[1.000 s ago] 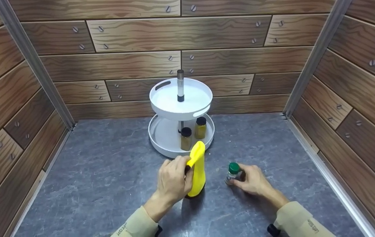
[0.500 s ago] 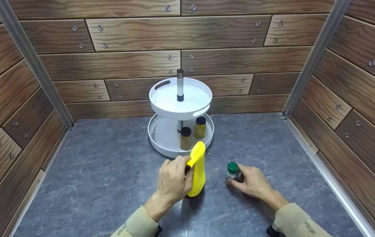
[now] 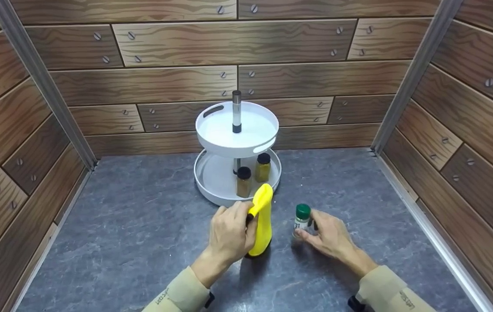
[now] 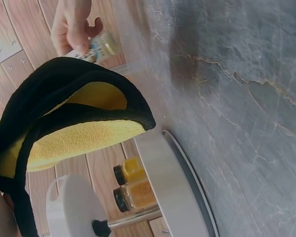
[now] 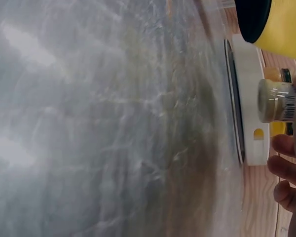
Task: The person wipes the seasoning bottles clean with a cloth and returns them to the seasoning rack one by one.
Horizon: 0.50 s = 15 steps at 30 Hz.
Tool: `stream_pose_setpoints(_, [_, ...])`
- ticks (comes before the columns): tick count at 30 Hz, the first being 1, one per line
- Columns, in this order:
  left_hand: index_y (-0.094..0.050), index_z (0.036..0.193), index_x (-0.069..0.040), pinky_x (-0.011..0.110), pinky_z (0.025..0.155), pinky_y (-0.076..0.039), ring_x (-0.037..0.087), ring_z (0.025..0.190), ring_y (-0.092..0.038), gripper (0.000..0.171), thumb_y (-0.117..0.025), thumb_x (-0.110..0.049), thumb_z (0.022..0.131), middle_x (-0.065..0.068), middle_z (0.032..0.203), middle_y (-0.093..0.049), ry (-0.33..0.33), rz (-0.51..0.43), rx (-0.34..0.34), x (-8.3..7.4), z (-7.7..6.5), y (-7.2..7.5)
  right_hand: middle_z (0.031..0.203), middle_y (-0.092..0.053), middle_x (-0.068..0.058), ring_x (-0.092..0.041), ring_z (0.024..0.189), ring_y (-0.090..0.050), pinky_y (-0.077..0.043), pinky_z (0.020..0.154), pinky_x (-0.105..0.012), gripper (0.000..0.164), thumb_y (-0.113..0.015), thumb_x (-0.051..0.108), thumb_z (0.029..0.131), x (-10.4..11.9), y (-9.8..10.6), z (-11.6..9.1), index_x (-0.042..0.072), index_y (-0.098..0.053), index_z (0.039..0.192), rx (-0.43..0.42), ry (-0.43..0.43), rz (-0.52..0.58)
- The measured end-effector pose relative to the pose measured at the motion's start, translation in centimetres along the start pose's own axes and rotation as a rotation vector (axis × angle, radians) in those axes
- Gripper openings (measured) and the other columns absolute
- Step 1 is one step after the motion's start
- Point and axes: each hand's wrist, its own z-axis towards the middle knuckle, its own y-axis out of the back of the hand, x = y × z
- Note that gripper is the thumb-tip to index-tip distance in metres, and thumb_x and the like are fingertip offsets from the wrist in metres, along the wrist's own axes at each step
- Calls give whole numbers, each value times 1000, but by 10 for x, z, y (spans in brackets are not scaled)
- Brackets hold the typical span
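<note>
My left hand [image 3: 230,227] grips the edge of a yellow terry-lined cloth piece with black edging [image 3: 264,227], like a mitt or pouch. It hangs upright in the head view; the left wrist view looks up into its hollow black-rimmed opening [image 4: 86,137]. To its right, my right hand [image 3: 332,233] pinches a small spice jar with a green lid and a printed label [image 3: 302,222] between thumb and fingers. The jar stays upright and its base [image 5: 264,101] shows above the table in the right wrist view. My remaining right fingers [image 5: 285,169] are loosely bent below it.
Behind both hands stands a white two-tier round tray stand [image 3: 205,173] with a central post [image 3: 236,108]. Two black-capped spice jars, one brownish [image 3: 243,185] and one yellow [image 3: 263,171], stand on its lower tier. Wood-patterned walls [image 3: 177,43] enclose the grey table [image 3: 134,225].
My right hand has raised the green-lidded spice jar and shifted it slightly left. My left hand has lifted the yellow cloth piece a little, still gripping it.
</note>
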Motion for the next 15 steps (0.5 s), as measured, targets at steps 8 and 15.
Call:
stream_pose_setpoints(8, [-71,108,-8,33,59,-41,19,66,-66,24,-80,-19,89,1,83,-68,-11,11,18,-5,2,-6,87,-73,-2,-11,70,-61,-50,63,-22,33,-80,43,99,16,2,10,15,-68,112,-78,121,78])
stream_pose_setpoints(15, [-70,109,-11,31,60,-40,18,65,-66,25,-80,-19,87,-1,85,-69,-4,13,57,-11,6,-10,84,-70,-1,-10,71,-62,-52,63,-23,50,-55,65,111,36,0,21,16,-67,109,-103,226,98])
